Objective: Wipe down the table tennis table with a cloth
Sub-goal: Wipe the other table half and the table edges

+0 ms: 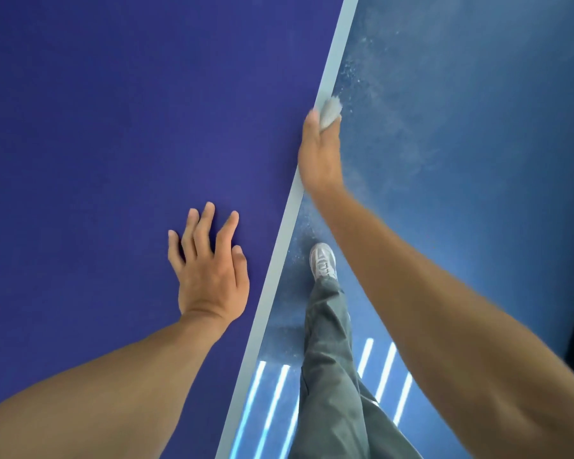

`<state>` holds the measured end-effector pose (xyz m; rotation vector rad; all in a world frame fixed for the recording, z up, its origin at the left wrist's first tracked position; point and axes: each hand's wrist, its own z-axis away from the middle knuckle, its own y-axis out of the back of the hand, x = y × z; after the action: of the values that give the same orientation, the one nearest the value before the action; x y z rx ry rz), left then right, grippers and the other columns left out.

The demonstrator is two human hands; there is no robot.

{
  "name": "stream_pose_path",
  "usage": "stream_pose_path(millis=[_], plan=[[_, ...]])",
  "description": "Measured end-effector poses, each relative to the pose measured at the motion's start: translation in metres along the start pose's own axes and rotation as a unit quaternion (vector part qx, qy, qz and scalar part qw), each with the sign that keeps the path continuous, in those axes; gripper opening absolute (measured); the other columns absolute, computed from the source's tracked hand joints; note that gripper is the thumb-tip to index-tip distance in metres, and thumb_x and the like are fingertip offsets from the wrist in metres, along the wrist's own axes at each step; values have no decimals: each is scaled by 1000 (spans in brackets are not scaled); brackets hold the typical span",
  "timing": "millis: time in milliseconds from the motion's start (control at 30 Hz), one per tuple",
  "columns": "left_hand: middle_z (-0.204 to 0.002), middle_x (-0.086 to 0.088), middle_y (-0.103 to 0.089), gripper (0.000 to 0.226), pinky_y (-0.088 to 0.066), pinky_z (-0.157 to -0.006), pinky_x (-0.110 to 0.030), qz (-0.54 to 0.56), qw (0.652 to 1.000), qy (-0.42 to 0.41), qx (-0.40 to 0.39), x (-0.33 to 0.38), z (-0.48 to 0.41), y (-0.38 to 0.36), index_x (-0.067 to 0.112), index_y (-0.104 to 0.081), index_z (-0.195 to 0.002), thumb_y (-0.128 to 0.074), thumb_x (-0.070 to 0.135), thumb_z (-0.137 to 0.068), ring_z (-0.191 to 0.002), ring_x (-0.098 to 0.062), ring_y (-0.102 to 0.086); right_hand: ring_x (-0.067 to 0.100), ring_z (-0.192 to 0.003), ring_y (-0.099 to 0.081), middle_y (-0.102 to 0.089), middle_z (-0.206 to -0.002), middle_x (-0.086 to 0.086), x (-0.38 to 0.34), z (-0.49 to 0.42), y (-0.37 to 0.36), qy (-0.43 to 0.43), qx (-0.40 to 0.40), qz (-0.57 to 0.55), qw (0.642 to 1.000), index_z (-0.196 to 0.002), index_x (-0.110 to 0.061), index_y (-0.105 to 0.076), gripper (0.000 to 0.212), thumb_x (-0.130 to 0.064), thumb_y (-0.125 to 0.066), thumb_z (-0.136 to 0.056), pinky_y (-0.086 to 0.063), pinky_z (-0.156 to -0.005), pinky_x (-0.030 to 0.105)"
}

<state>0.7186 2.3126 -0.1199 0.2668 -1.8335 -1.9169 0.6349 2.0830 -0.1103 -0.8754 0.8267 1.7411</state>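
Observation:
The table tennis table (113,127) fills the left of the head view, its top deep blue with a pale edge stripe (332,74) running diagonally from the upper middle down to the bottom. My left hand (209,263) lies flat on the top near that edge, fingers spread and holding nothing. My right hand (320,154) reaches along the edge stripe and is shut on a small grey-white cloth (330,111), which pokes out past the fingertips and is blurred. The cloth sits at the table's edge.
To the right of the table is a glossy blue floor (478,127) with pale dusty smears and reflected light strips. My leg in grey trousers (332,359) and a light sneaker (322,261) stand close beside the edge. A dark wall base shows at the far right.

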Motion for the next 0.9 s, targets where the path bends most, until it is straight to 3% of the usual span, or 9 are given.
stream_pose_path(millis=[167, 367, 467, 533, 600, 667, 733, 800, 900], plan=[[-166, -13, -26, 54, -9, -125, -62, -1, 1000, 11, -21, 2, -1, 3, 22, -33, -156, -32, 30, -103, -157, -34, -17, -13, -152, 2, 2, -172, -21, 54, 101, -13, 4, -14, -2, 1000, -167, -23, 3, 66, -35, -33, -112, -6, -121, 14], [-165, -14, -28, 54, -9, -125, -63, 6, 1000, 11, -26, 2, -1, 4, 21, -35, -156, -31, 29, -102, -156, -36, -18, -9, -141, -34, -29, -166, -2, 29, 55, -10, -38, -1, 15, 999, -166, -20, -13, 67, -36, -41, -108, -29, -117, 20], [-164, -15, -30, 53, -10, -125, -62, 1, 1000, 13, -24, 3, -1, 3, 20, -37, -154, -31, 29, -103, -156, -37, -20, 18, -152, -31, -30, -167, 6, -21, -41, 4, -11, 42, 23, 999, -164, -11, -18, 71, -38, -49, -106, -27, -125, 42], [-164, -16, -30, 52, -8, -126, -60, 1, 1000, 16, -21, 3, -1, 2, 20, -38, -154, -31, 29, -103, -155, -37, -20, 15, -145, -41, -38, -160, 2, -50, -84, 9, -26, 55, 29, 998, -164, -13, -18, 82, -48, -57, -101, -33, -122, 43], [-163, -16, -30, 52, -6, -126, -59, 1, 999, 23, -23, 3, -1, 2, 19, -39, -153, -32, 29, -102, -155, -37, -20, 5, -117, -55, -47, -138, 0, -60, -91, 11, -19, 59, 44, 997, -162, -13, -21, 87, -51, -64, -96, -45, -112, 36], [-162, -17, -31, 52, -6, -127, -58, 6, 999, 33, -25, 6, -2, 3, 17, -42, -151, -33, 29, -101, -155, -37, -20, -16, -109, -52, -39, -143, -6, -48, -71, 10, 20, 45, 34, 998, -164, -15, -15, 89, -48, -65, -98, -40, -103, 11], [-161, -18, -33, 51, -7, -127, -58, 8, 999, 43, -28, 9, -4, 6, 16, -44, -150, -33, 28, -101, -154, -38, -22, -23, -134, -32, -19, -156, -23, -24, -29, 10, 37, 16, 10, 999, -166, -28, -6, 81, -49, -54, -104, -23, -107, 3], [-158, -20, -36, 48, -9, -126, -59, -1, 998, 51, -28, 13, -6, 8, 15, -46, -147, -34, 27, -102, -152, -40, -26, -8, -152, -17, -11, -162, -37, -3, 12, 12, 19, -18, -23, 999, -157, -54, -5, 59, -57, -38, -107, -21, -124, 25], [-147, -22, -44, 40, -19, -123, -62, -8, 998, 67, -9, 20, -19, 13, 12, -55, -136, -39, 25, -102, -139, -46, -40, -8, -143, -39, -21, -140, -62, 4, 34, 12, -49, -40, -77, 995, -132, -85, -11, 41, -87, -22, -92, -28, -118, 28]])
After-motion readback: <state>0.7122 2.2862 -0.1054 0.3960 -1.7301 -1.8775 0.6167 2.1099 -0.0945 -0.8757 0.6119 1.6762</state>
